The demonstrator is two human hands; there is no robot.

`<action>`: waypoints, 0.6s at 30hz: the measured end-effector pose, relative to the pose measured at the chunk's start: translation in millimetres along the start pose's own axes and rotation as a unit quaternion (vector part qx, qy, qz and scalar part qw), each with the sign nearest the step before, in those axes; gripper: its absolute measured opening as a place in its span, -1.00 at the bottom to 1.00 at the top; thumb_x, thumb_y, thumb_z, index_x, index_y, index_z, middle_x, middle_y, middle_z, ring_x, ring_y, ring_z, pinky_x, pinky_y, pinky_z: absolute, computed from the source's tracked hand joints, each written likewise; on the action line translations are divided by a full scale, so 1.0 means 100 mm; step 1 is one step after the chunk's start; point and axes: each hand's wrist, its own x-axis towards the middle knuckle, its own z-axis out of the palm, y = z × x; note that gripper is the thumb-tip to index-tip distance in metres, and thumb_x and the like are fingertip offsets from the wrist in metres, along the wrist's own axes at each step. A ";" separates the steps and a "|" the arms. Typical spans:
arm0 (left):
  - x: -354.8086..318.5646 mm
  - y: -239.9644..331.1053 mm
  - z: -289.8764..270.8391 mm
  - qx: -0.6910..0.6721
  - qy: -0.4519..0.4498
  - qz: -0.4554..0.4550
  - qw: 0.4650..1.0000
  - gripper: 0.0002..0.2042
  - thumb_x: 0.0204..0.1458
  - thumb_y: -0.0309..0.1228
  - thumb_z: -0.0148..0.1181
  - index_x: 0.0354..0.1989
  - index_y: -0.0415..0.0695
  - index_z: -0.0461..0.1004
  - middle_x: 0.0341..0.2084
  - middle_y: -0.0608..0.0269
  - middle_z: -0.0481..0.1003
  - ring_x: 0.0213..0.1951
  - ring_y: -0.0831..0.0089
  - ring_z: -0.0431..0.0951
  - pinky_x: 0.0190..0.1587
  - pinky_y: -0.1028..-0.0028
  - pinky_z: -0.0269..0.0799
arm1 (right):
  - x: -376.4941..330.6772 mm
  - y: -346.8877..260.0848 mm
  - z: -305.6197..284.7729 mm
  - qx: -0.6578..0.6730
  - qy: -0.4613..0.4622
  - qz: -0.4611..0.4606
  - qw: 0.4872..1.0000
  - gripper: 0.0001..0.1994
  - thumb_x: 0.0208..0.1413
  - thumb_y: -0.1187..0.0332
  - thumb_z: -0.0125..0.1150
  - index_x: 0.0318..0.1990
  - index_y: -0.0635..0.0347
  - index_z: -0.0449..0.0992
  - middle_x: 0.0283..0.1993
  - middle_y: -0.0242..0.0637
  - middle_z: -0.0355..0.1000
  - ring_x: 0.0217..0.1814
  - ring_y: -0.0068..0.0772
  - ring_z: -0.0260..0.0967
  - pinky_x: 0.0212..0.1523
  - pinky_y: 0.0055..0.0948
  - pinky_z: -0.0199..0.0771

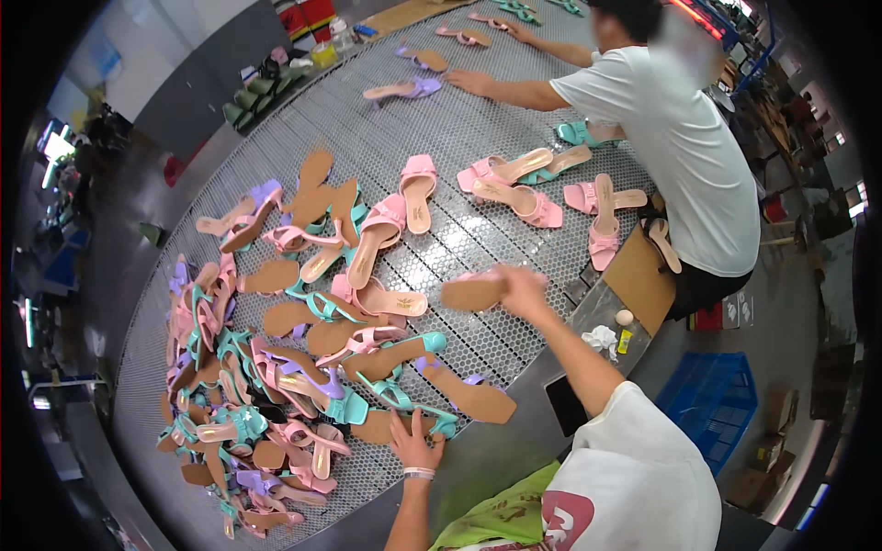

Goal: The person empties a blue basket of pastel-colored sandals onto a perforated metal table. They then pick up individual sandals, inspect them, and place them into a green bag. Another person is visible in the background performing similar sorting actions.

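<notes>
My right hand grips a pink sandal by one end and holds it above the conveyor, brown sole showing; the hand and sandal are slightly blurred. At the near edge, my left hand has its fingers spread over a teal sandal that lies sole up, touching it. Beyond that hand are a teal heeled sandal and a purple-strapped sandal, also sole up. A large heap of pink, teal and purple sandals spreads to the left.
A perforated metal conveyor curves away. Across it, a person in a white shirt reaches toward purple sandals. Several pink sandals lie mid-belt. By my right arm are a dark phone-like slab, crumpled tissue and a blue crate.
</notes>
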 end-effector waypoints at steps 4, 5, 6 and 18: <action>0.12 0.03 -0.06 0.001 0.007 0.028 1.000 -0.18 -0.29 -0.34 0.38 0.27 0.14 0.15 0.33 -0.07 -0.06 0.30 -0.11 0.00 0.17 -0.11 0.03 | -0.20 -0.43 0.46 0.062 -0.038 -0.112 0.991 -0.47 -0.24 0.52 0.24 0.03 0.13 0.40 -0.12 -0.04 0.38 -0.01 0.03 0.33 -0.02 -0.11 0.35; 0.13 0.04 -0.09 0.002 -0.002 0.017 1.000 -0.18 -0.29 -0.36 0.37 0.27 0.15 0.14 0.33 -0.06 -0.06 0.31 -0.10 0.00 0.18 -0.11 0.03 | -0.24 -0.49 0.48 0.092 -0.026 -0.106 0.990 -0.45 -0.25 0.55 0.24 0.04 0.15 0.38 -0.10 -0.03 0.35 0.02 0.05 0.30 0.00 -0.10 0.34; 0.13 0.06 -0.10 0.001 -0.012 0.007 1.000 -0.18 -0.28 -0.37 0.36 0.28 0.15 0.13 0.34 -0.05 -0.06 0.31 -0.10 0.00 0.18 -0.11 0.03 | -0.31 -0.52 0.47 0.121 -0.014 -0.098 0.988 -0.44 -0.26 0.58 0.23 0.05 0.17 0.36 -0.07 -0.02 0.31 0.04 0.07 0.27 0.02 -0.09 0.33; -0.68 -0.53 -0.16 -0.114 0.076 0.038 0.990 -0.42 -0.23 -0.46 0.27 0.08 -0.23 0.30 0.05 -0.15 0.32 0.11 -0.08 0.28 0.16 0.15 0.22 | -2.74 -0.24 0.49 0.184 0.012 -0.147 0.972 -0.64 -0.09 0.41 0.20 -0.07 0.25 0.44 0.00 -0.02 0.39 0.09 0.01 0.33 0.11 -0.20 0.33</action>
